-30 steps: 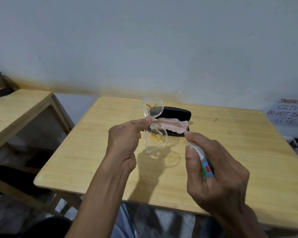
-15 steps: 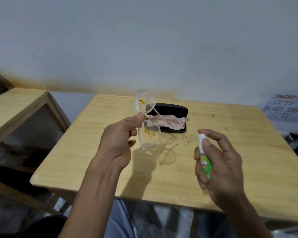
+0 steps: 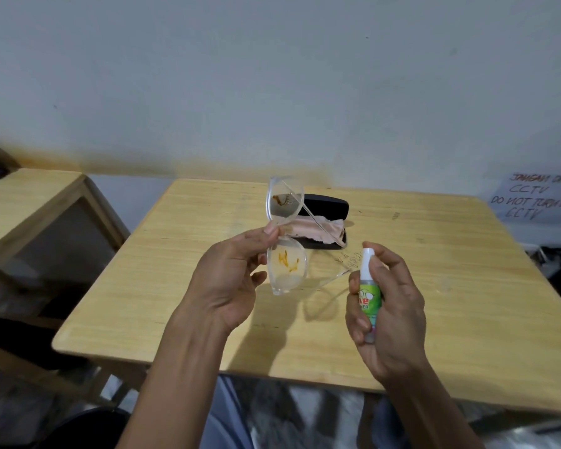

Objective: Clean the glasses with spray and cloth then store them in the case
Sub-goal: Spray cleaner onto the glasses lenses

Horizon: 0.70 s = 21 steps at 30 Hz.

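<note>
A second wooden table (image 3: 30,202) stands off to the left. Over the main table (image 3: 434,303), the left hand (image 3: 230,280) pinches the clear-framed glasses (image 3: 284,234) at the bridge, one lens above the other, both smeared orange. Behind them the black case (image 3: 329,205) lies open on the table with the pink cloth (image 3: 318,230) draped in it. The right hand (image 3: 389,315) grips the green spray bottle (image 3: 367,296) upright, forefinger on its white top. A handwritten CCTV notice (image 3: 538,199) hangs at far right.
</note>
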Available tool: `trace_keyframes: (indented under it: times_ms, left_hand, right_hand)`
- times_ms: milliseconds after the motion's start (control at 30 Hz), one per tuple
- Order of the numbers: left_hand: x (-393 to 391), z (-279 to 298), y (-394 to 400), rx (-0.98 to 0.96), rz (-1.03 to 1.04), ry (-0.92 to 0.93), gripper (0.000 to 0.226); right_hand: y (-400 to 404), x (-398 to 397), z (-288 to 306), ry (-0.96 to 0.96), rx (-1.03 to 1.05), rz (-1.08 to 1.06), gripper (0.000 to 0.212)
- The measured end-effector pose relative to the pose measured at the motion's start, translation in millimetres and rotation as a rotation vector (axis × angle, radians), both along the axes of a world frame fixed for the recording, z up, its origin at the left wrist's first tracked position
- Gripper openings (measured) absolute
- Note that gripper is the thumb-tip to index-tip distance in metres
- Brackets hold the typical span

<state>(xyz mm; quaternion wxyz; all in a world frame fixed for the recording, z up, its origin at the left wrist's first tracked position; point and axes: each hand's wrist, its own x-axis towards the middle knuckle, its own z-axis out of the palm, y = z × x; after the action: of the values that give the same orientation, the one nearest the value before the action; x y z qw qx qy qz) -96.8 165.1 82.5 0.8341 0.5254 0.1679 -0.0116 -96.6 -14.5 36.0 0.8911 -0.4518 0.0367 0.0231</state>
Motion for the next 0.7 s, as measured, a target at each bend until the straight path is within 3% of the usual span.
trace_keyframes:
  times_ms: [433,567,700]
  left_hand:
    - [-7.9,-8.4,-2.0,0.219,0.008,-0.072,0.034]
    - [-10.0,-8.9,5.6,0.293,0.120,-0.067,0.022]
    - [-6.7,-14.6,16.1,0.394,0.236,-0.080,0.011]
  right_hand:
    - [-10.8,25.4,31.4,-0.152,-0.042,-0.195,0.015]
    - [-25.7,28.8,24.6,-0.140,-0.177,-0.295,0.017]
    - [-39.0,36.4,16.5,-0.152,-0.457,-0.377,0.012]
